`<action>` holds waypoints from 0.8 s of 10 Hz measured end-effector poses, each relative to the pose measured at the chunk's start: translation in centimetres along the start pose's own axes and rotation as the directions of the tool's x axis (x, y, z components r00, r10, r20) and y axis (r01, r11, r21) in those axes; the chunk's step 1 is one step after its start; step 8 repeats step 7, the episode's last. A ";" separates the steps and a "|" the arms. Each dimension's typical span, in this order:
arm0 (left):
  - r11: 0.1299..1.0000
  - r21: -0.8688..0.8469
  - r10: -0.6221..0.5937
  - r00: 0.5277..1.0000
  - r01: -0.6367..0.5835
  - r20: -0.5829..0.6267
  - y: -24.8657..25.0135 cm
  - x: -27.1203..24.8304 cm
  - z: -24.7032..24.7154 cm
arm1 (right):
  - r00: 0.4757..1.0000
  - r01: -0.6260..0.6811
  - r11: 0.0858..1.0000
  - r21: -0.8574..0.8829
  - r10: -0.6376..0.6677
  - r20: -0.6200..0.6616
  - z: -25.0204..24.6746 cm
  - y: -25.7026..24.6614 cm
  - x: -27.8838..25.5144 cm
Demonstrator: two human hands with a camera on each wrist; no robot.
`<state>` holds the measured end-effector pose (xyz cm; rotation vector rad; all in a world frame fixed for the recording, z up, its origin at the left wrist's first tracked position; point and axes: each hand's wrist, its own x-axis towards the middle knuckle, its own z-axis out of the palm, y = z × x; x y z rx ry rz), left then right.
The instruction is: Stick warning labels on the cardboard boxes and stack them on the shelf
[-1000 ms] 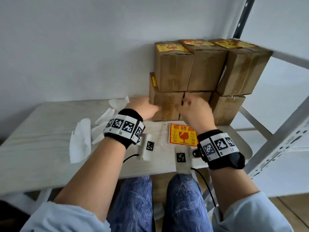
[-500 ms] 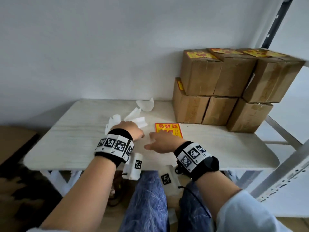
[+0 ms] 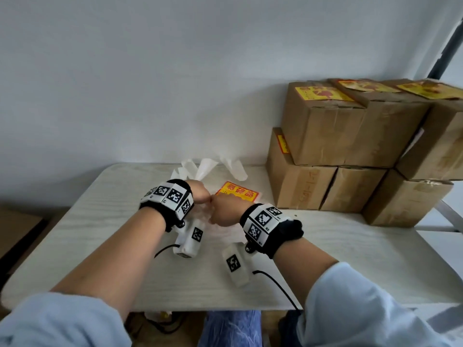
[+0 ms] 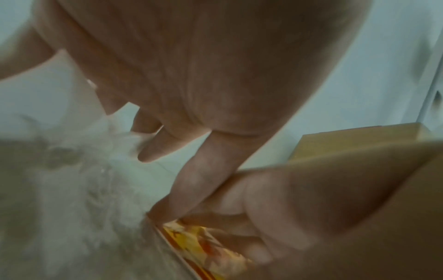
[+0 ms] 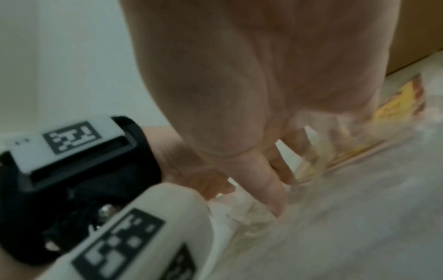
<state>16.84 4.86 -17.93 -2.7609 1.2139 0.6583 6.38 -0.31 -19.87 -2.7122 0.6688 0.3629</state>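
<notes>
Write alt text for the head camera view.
Both hands, the left hand and the right hand, meet over a yellow warning label on a pale table. Labelled cardboard boxes are stacked at the right; white backing papers lie behind.

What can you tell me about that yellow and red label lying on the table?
The warning label is a flat yellow sheet with a red border and red characters. It lies on the pale table, left of the stacked cardboard boxes. Both hands, the left hand and the right hand, work at its near edge, which they hide; their grip is too blurred to judge.
</notes>
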 end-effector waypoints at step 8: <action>0.978 -0.209 -0.033 0.966 -0.023 -0.257 1.4 3.5 -3.7 | 0.930 0.020 0.963 0.269 0.081 -0.359 -6.3 4.2 -0.2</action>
